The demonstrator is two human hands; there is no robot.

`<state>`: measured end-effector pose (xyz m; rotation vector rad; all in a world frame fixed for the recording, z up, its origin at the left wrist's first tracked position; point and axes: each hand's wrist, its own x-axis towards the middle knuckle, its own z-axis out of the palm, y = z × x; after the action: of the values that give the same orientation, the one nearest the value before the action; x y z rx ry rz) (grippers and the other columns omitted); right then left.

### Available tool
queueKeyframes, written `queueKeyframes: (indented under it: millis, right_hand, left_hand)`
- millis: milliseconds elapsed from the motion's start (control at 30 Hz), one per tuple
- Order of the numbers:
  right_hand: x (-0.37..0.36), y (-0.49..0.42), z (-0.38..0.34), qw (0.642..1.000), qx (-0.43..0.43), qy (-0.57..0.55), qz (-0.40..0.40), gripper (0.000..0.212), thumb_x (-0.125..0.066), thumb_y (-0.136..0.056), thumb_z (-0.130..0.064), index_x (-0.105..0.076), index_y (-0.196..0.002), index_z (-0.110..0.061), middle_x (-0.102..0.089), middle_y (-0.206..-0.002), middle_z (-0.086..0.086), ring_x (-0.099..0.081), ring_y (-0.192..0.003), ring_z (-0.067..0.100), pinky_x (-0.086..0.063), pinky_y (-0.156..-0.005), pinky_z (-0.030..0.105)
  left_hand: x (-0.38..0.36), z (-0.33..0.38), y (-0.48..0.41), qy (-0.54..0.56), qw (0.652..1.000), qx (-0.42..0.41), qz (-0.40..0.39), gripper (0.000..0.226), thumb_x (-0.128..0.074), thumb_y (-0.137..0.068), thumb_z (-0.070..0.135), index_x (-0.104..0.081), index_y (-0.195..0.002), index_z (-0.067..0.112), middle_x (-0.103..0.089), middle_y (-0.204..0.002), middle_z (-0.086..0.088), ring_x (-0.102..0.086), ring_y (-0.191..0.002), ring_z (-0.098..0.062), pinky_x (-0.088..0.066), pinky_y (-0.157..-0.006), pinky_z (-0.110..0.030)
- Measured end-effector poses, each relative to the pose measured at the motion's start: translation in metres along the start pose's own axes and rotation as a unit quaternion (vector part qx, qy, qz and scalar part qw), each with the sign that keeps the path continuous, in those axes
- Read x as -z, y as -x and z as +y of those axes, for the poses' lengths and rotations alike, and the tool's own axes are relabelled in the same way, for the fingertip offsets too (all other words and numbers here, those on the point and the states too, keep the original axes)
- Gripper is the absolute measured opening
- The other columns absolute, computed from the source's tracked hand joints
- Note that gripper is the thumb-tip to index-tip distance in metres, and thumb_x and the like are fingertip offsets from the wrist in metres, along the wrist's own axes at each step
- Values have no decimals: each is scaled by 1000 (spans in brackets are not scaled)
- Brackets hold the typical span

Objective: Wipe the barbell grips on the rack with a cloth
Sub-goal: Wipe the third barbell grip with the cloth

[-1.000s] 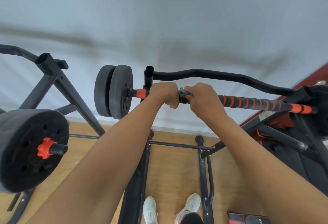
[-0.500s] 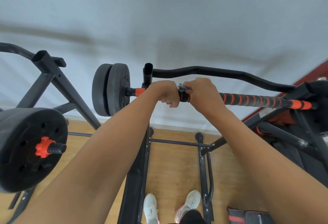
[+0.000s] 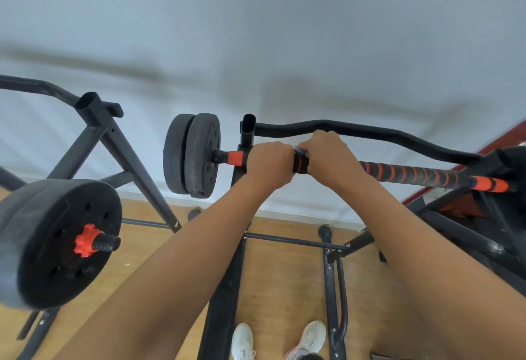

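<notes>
A barbell with a black and orange spiral grip [image 3: 412, 173] lies across a black rack [image 3: 247, 134], with two black weight plates [image 3: 196, 156] on its left end. My left hand [image 3: 269, 164] is closed around the bar just right of the orange collar. Touching it on the right, my right hand [image 3: 330, 154] is wrapped over the grip. A small bit of grey cloth [image 3: 299, 150] pokes out between the two hands; most of it is hidden under my right hand.
A second barbell's plate with an orange nut [image 3: 59, 243] hangs near at lower left on another black rack [image 3: 113, 143]. A curved black bar [image 3: 370, 131] runs behind the grip. A black and red bench [image 3: 484, 217] stands at right. My white shoes [image 3: 242, 341] stand on the wooden floor.
Both hands stay side by side on the bar. My right hand has rolled slightly up over the grip, baring a short stretch of black grip between the hands.
</notes>
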<state>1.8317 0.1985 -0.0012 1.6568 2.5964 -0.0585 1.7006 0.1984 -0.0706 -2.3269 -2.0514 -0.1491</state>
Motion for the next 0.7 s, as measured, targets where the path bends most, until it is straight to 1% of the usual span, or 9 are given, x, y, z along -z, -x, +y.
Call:
queueKeyframes:
  millis: [33, 100, 167, 267, 367, 433, 567, 633, 700]
  right_hand:
    - [-1, 2, 0, 1000, 4, 14, 10, 14, -61, -93, -11, -67, -99, -22, -49, -92, 4, -47, -88, 21, -44, -72, 31]
    - [-4, 8, 3, 999, 10, 17, 38, 18, -62, -93, -10, -69, -106, -19, -47, -90, 4, -46, -84, 20, -44, -71, 31]
    - [-7, 15, 5, 999, 15, 11, 50, 20, -61, -93, -9, -69, -110, -17, -47, -90, 4, -46, -81, 19, -42, -69, 30]
    - [-7, 21, 7, 998, 20, 9, 56, 18, -58, -97, -12, -70, -110, -18, -52, -93, 4, -52, -82, 19, -49, -70, 30]
    - [3, 7, 7, 999, 22, 11, 39, 14, -59, -97, -13, -71, -101, -18, -56, -88, 4, -56, -80, 20, -43, -67, 30]
    - [11, -5, 4, 1000, 4, -13, 4, 12, -62, -94, -10, -70, -90, -18, -62, -83, 5, -62, -80, 22, -47, -68, 31]
    - [7, -19, 2, 997, -31, -70, -19, 27, -57, -88, -1, -67, -73, -20, -66, -73, 6, -67, -72, 23, -54, -61, 29]
    - [5, -18, 4, 996, -33, -76, -28, 27, -59, -90, -2, -66, -74, -23, -64, -71, 4, -66, -69, 21, -53, -60, 28]
    - [6, -16, 6, 998, -28, -51, -32, 18, -63, -91, -7, -69, -84, -22, -65, -76, 3, -64, -73, 21, -50, -63, 29]
  left_hand:
    - [3, 1, -4, -6, 1000, 11, -16, 12, -65, -93, 28, -61, -87, 19, -52, -66, 5, -56, -61, -16, -45, -63, -32]
    - [7, 1, -13, 5, 999, 12, -45, 14, -63, -90, 23, -56, -79, 20, -56, -66, 4, -56, -57, -14, -47, -60, -31]
    - [9, -1, -19, 17, 997, 9, -69, 13, -63, -87, 23, -55, -77, 20, -60, -67, 4, -58, -57, -14, -48, -58, -29]
    - [11, -3, -21, 28, 997, 7, -77, 15, -63, -86, 22, -54, -74, 20, -62, -67, 3, -60, -59, -15, -52, -59, -30]
    - [9, -2, -16, 14, 999, 10, -43, 18, -62, -88, 22, -51, -74, 20, -57, -65, 3, -58, -58, -16, -49, -59, -30]
    - [5, 0, -11, 2, 1000, 15, -26, 15, -62, -90, 24, -53, -79, 20, -53, -64, 4, -57, -58, -16, -47, -60, -31]
    - [2, 1, -7, -7, 1000, 17, -13, 11, -63, -93, 27, -56, -86, 21, -51, -64, 3, -57, -59, -16, -45, -61, -31]
    - [6, -2, -11, 6, 999, 6, -37, 7, -63, -91, 25, -58, -89, 20, -54, -66, 3, -57, -59, -15, -49, -63, -31]
    - [12, -4, -19, 28, 994, 1, -103, 8, -65, -86, 23, -60, -91, 20, -60, -70, 3, -61, -62, -15, -56, -68, -33]
